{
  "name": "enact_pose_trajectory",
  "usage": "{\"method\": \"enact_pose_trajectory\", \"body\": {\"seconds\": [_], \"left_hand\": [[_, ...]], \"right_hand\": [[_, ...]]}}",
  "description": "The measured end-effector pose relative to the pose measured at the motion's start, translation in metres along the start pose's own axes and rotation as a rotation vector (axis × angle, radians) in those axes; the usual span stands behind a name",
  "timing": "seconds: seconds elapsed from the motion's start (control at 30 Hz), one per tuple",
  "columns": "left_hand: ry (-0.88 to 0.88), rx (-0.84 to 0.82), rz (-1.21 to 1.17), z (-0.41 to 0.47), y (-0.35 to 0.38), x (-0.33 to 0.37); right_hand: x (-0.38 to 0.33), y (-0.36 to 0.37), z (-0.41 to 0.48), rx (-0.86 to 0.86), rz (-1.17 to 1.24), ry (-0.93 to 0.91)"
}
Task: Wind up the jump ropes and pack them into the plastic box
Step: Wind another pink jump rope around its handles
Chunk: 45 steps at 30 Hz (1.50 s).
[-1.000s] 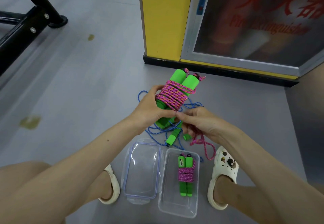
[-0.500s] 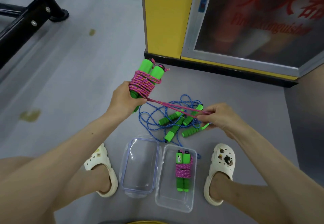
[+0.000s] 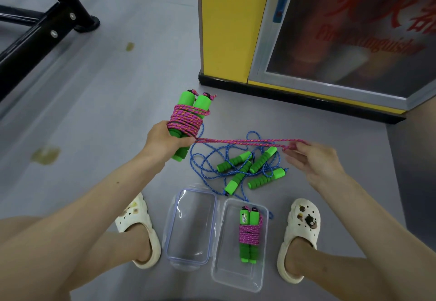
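- The grey floor (image 3: 113, 112) fills most of the frame and carries everything else.
- A yellow fire extinguisher cabinet (image 3: 226, 29) with a glass door stands at the upper right, on a black base strip.
- A black metal frame (image 3: 35, 36) with bolts crosses the upper left corner.
- The clear plastic box (image 3: 236, 277) lies open at the lower centre, just right of its lid (image 3: 191, 225); the two touch or nearly touch along their long sides.
- The blue jump ropes (image 3: 236, 180), a loose tangle with four green foam handles, lie on the floor at the centre, just above the box.
- The held pink jump rope (image 3: 186, 119) is left of centre, above the floor: its two green handles sit side by side with the cord wound round their middle, and a doubled length runs straight to the right.
- The left hand (image 3: 162, 140) has its grip closed round the lower part of those handles.
- The right hand (image 3: 313, 159), at the centre right, pinches the far end of the taut cord; its other fingers are loosely spread and somewhat blurred.
- Two cream clogs (image 3: 302, 225) flank the box and lid, one on each foot.
- The packed pink jump rope (image 3: 249, 234), wound round its green handles, lies lengthwise inside the box.
- A yellowish stain (image 3: 46, 155) marks the floor at the left.
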<state>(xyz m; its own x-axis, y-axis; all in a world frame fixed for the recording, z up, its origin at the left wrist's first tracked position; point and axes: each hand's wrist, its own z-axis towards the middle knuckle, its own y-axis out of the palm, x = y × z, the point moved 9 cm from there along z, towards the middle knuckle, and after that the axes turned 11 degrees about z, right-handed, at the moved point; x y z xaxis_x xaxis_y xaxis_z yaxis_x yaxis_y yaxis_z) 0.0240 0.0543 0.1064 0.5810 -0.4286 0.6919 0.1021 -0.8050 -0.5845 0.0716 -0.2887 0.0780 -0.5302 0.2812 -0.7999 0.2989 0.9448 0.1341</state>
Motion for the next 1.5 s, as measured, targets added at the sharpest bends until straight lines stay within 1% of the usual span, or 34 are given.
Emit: {"method": "enact_pose_trajectory", "body": {"seconds": [0.07,0.1,0.13,0.27,0.33,0.4,0.53,0.6,0.73,0.93,1.0,1.07,1.13,1.17,1.2,1.27,1.33,1.4,1.43,1.5], "left_hand": [[-0.005,-0.003,0.001,-0.001,0.002,0.000],[-0.010,0.002,-0.001,-0.001,0.001,0.000],[-0.020,0.003,-0.020,-0.001,0.001,-0.001],[-0.054,-0.017,-0.118,-0.001,0.003,-0.003],[-0.052,-0.013,-0.132,-0.003,0.005,-0.002],[-0.043,-0.007,-0.131,-0.002,0.007,-0.001],[-0.015,0.061,-0.132,0.004,-0.004,0.002],[-0.032,0.065,-0.174,0.007,-0.007,0.000],[-0.028,0.062,-0.110,0.006,-0.004,-0.002],[-0.022,0.112,-0.104,0.008,-0.014,-0.003],[-0.026,0.103,-0.112,0.008,-0.012,-0.004],[-0.026,0.082,-0.093,0.007,-0.007,-0.005],[-0.015,0.072,-0.066,0.005,-0.003,-0.003],[-0.008,0.068,-0.065,0.005,-0.001,-0.001],[-0.001,0.070,-0.067,0.005,-0.001,0.000],[0.023,0.094,-0.050,0.006,-0.004,0.004],[0.028,0.133,-0.038,0.009,-0.010,0.004],[0.000,0.144,-0.081,0.012,-0.015,0.000],[-0.015,0.135,-0.108,0.012,-0.015,-0.002],[-0.031,0.109,-0.110,0.012,-0.011,-0.005]], "right_hand": [[0.005,0.009,0.000,-0.059,0.313,0.103],[0.006,0.011,-0.001,-0.071,0.403,0.137],[0.007,0.010,-0.001,-0.067,0.433,0.153],[0.009,0.001,-0.003,-0.017,0.354,0.155],[0.007,0.003,-0.006,-0.031,0.399,0.165],[0.003,0.010,-0.010,-0.083,0.408,0.171],[-0.010,0.033,-0.023,-0.314,0.170,0.122],[-0.015,0.039,-0.030,-0.386,0.054,0.095],[-0.034,0.038,-0.034,-0.371,-0.390,-0.083],[-0.034,0.040,-0.040,-0.465,-0.938,-0.222],[-0.034,0.038,-0.038,-0.418,-1.058,-0.253],[-0.038,0.036,-0.036,-0.328,-1.092,-0.302],[-0.048,0.034,-0.037,-0.248,-0.969,-0.344],[-0.052,0.031,-0.036,-0.226,-0.878,-0.334],[-0.053,0.028,-0.035,-0.228,-0.788,-0.300],[-0.047,0.024,-0.033,-0.289,-0.613,-0.170],[-0.042,0.020,-0.029,-0.332,-0.364,-0.043],[-0.045,0.015,-0.025,-0.325,-0.077,0.002],[-0.046,0.013,-0.024,-0.311,-0.004,0.004],[-0.042,0.007,-0.020,-0.254,0.051,0.013]]}}
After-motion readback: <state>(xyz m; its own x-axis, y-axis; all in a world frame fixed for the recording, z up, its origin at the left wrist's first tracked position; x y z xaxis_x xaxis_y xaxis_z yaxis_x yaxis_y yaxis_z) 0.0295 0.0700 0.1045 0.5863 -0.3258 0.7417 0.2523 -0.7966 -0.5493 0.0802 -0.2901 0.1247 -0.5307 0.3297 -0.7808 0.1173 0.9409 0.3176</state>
